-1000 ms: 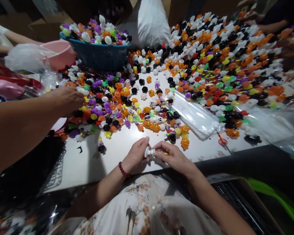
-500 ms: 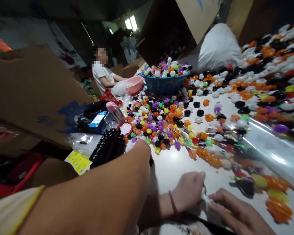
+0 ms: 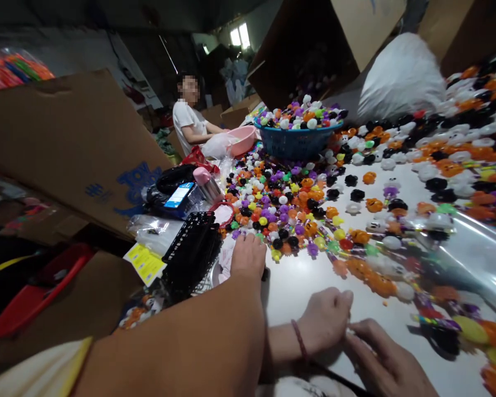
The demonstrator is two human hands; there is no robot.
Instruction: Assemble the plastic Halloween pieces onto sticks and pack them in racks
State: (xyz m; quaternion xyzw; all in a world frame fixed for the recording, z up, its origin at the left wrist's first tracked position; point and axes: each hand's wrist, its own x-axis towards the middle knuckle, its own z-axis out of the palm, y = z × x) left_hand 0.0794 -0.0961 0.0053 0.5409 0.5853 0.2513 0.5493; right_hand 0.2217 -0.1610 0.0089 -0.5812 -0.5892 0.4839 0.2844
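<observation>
My left hand point(image 3: 324, 317), with a dark red bracelet at the wrist, is closed in a fist low over the white table point(image 3: 287, 286). Its fingertips meet those of my right hand point(image 3: 382, 358), which comes in from the bottom right with thumb and forefinger pinched. Only a speck of white shows between the two; what they grip is hidden. Nearest to them lie small plastic heads in ghost and pumpkin shapes, such as an orange pumpkin piece point(image 3: 372, 275) and a black piece point(image 3: 440, 339). A purple shiny stick sits by the black one.
A co-worker's forearm point(image 3: 190, 336) crosses from the left; that hand point(image 3: 249, 256) lies on the table beside a black basket point(image 3: 192, 251). Behind are a blue basin point(image 3: 295, 143) of plastic heads, a phone point(image 3: 178, 195), a cardboard box point(image 3: 66, 149) and a seated person point(image 3: 190, 124).
The view has swung left, so the scene sits farther right. My hands have drawn closer together, and the white thing between them is mostly covered. The co-worker's hand now shows its spread fingers.
</observation>
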